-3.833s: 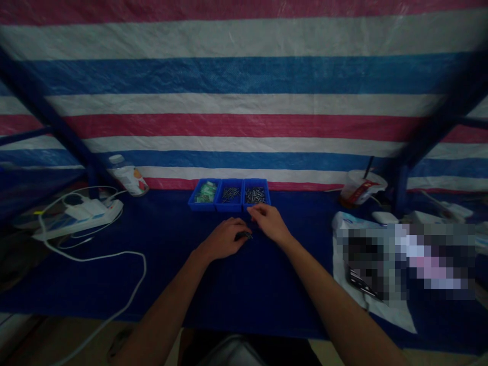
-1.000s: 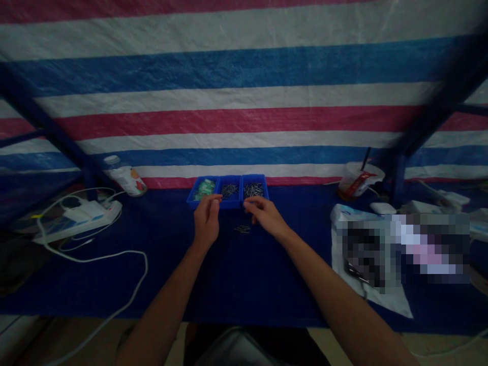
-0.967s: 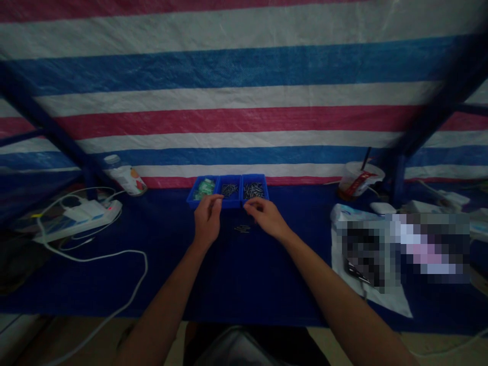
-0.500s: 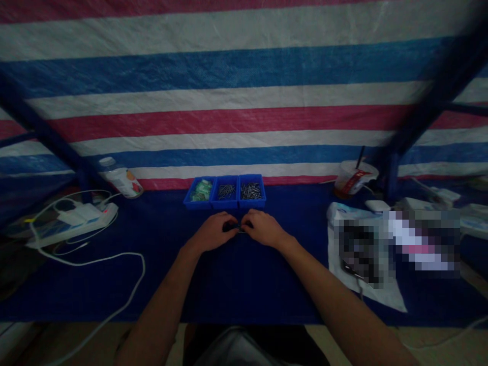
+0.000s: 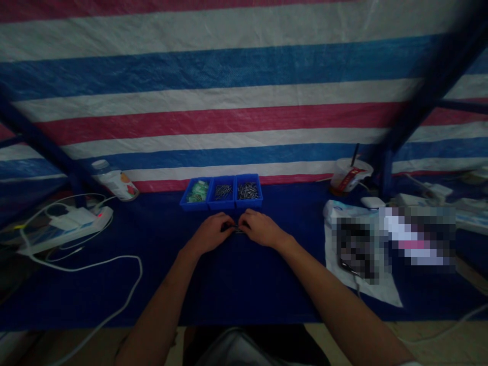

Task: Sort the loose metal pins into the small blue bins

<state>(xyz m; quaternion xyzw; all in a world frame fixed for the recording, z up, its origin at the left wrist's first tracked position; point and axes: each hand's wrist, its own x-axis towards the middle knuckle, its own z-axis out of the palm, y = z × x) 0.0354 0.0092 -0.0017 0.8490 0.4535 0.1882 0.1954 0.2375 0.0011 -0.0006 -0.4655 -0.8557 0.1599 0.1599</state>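
Observation:
My left hand and my right hand rest side by side on the dark blue table, fingertips meeting over a few small metal pieces. Both hands have their fingers curled in a pinch; what each one grips is too small and dark to name. Just beyond them stands a row of three small blue bins: the left bin holds green bits, the middle and right bins hold small metal parts.
A white power strip with trailing cables lies at left, a bottle behind it. At right stand a drink cup with straw, a white cloth with dark items, and more white devices. A striped tarp hangs behind.
Both hands drew back from the bins' front edge and came together over the small metal pieces on the table. The camera shifted slightly.

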